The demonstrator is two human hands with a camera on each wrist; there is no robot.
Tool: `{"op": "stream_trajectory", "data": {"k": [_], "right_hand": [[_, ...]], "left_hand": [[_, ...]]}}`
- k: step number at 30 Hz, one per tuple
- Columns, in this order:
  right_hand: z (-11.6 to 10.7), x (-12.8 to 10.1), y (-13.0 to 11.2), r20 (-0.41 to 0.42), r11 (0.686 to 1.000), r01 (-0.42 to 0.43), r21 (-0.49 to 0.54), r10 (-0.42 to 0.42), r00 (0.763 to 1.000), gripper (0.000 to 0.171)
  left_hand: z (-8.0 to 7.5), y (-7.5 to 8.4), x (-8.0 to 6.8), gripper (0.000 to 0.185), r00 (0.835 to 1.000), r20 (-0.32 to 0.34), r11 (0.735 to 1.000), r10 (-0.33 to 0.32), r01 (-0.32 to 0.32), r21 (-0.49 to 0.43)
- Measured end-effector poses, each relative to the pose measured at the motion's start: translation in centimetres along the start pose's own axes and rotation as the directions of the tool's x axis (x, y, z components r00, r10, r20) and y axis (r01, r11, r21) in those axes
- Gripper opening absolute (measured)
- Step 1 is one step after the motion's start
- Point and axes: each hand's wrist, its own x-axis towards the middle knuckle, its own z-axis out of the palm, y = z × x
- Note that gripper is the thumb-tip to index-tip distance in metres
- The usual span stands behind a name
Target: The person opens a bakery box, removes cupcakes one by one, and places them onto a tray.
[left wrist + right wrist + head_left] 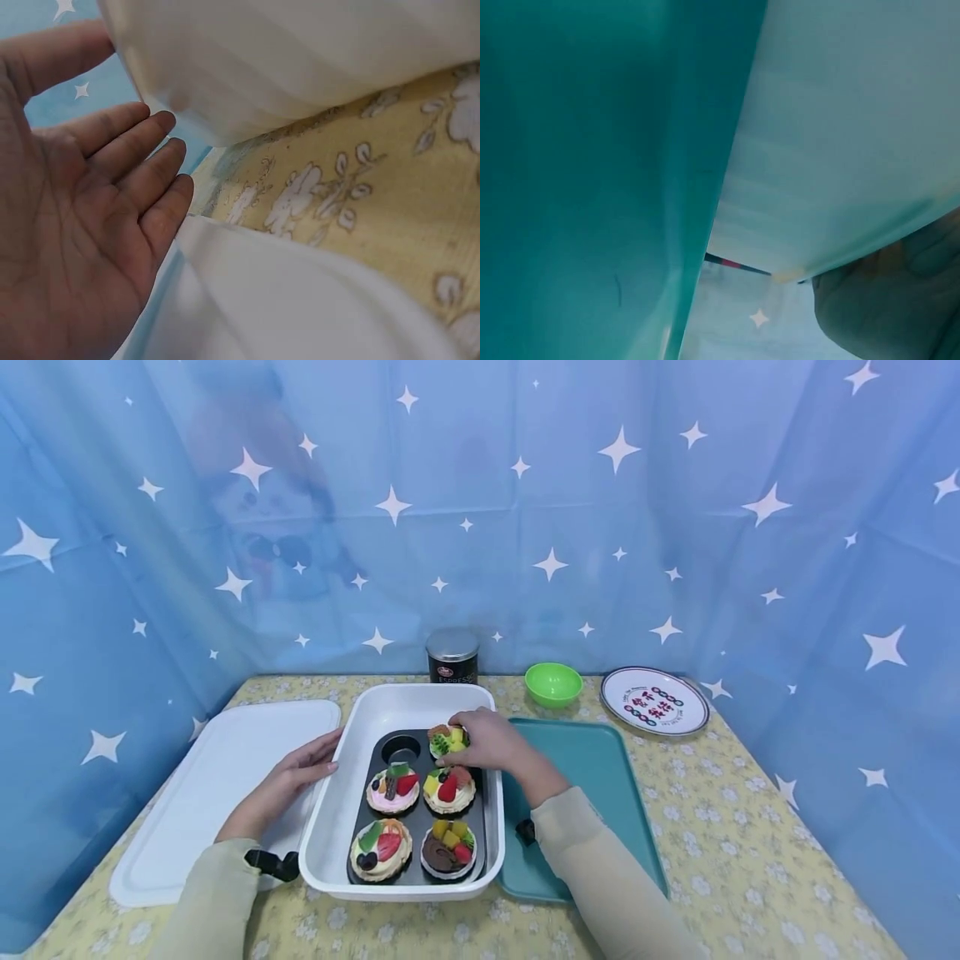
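On the flowered tablecloth (720, 827) sits a white tub (337, 793) with a dark muffin tin (417, 870) inside, and the person's right hand (491, 745) reaches into it, fingers curled round a toy cupcake (444, 741) topped with green and yellow fruit, at the tin's far right cup. Four more cupcakes fill the cups nearer the person; the far left cup (401, 748) stands bare. The left hand (300, 770) lies flat and relaxed, gripping nothing, its fingers just at the tub's outer wall above the white lid (202, 793); the left wrist view shows the palm (67, 225) spread beside that wall. A teal tray (607, 777) lies to the right of the tub, with a green bowl (553, 683), a printed plate (654, 700) and a dark tin can (452, 656) further back. I'd worry about the grip: the fingers seem to hold the cupcake by its topping, so it might tip or slip and knock the strawberry cupcake (448, 789) just below it. With the left hand only resting there, the tub could also slide.
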Motion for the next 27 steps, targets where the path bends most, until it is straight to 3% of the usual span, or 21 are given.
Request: {"op": "stream_trajectory", "data": {"k": [7, 14, 27], "right_hand": [[0.14, -0.15, 0.03, 0.022, 1.000, -0.004, 0.007, 0.004, 1.000, 0.061], [-0.03, -0.18, 0.15, -0.017, 0.999, 0.040, -0.023, -0.041, 0.999, 0.057], [0.20, -0.31, 0.34, -0.016, 0.997, 0.066, -0.025, -0.067, 0.998, 0.059]], "left_hand": [[0.17, -0.47, 0.19, 0.071, 1.000, -0.007, 1.000, 0.003, -0.003, 0.016], [0.25, -0.32, 0.24, 0.071, 0.999, -0.018, 0.999, 0.039, -0.039, 0.036], [0.31, -0.06, -0.14, 0.070, 0.999, -0.013, 0.999, 0.044, -0.044, 0.031]]}}
